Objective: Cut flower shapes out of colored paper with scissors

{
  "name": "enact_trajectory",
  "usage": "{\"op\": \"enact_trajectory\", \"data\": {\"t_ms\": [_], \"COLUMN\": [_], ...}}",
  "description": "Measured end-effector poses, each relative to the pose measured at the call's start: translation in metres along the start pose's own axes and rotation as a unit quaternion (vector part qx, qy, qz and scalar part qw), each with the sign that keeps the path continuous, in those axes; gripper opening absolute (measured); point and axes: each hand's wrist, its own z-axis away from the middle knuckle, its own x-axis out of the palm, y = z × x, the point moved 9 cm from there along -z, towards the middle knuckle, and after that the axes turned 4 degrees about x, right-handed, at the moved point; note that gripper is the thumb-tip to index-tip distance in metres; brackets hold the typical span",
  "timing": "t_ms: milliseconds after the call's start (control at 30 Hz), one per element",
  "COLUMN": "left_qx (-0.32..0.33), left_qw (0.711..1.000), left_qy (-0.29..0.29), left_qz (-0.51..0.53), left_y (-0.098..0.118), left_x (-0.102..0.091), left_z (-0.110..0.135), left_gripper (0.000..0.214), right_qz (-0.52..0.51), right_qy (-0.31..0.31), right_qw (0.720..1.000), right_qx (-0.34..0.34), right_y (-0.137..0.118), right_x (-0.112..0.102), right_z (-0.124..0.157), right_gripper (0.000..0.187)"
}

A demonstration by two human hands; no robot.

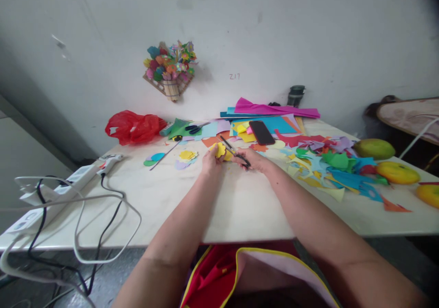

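Observation:
Between the thumb and fingers of my left hand (pixel 211 161) is a yellow paper flower (pixel 220 150) with a scalloped edge. My right hand (pixel 253 158) is closed around the dark handles of a pair of scissors (pixel 227 144), whose blades point up and left, close beside the flower. Whether the blades touch the paper I cannot tell. Left of my hands lies a small stack of yellow paper flowers (pixel 188 155), with lilac paper pieces (pixel 185 164) under it. A dark phone (pixel 261 132) rests just beyond my right hand.
Paper scraps (pixel 338 171) and several mangoes (pixel 398 172) cover the right side. Colored paper sheets (pixel 274 109) and a second pair of scissors (pixel 195 128) lie at the back. A red plastic bag (pixel 135 127) sits back left. Power strips (pixel 77 180) with loose cables occupy the left edge.

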Motion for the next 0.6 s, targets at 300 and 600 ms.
{"op": "enact_trajectory", "data": {"t_ms": [300, 600], "left_qx": [-0.003, 0.001], "left_qw": [1.0, 1.0], "left_qy": [0.006, -0.008], "left_qz": [0.001, 0.026], "left_y": [0.002, 0.002], "left_x": [0.001, 0.001], "left_z": [0.003, -0.001], "left_gripper": [0.011, 0.01], "right_qz": [0.0, 0.044], "right_qy": [0.003, -0.025], "right_qw": [1.0, 0.999], "right_qx": [-0.006, -0.005], "right_y": [-0.004, -0.007], "right_x": [0.002, 0.002], "right_z": [0.0, 0.009], "right_gripper": [0.029, 0.029]}}
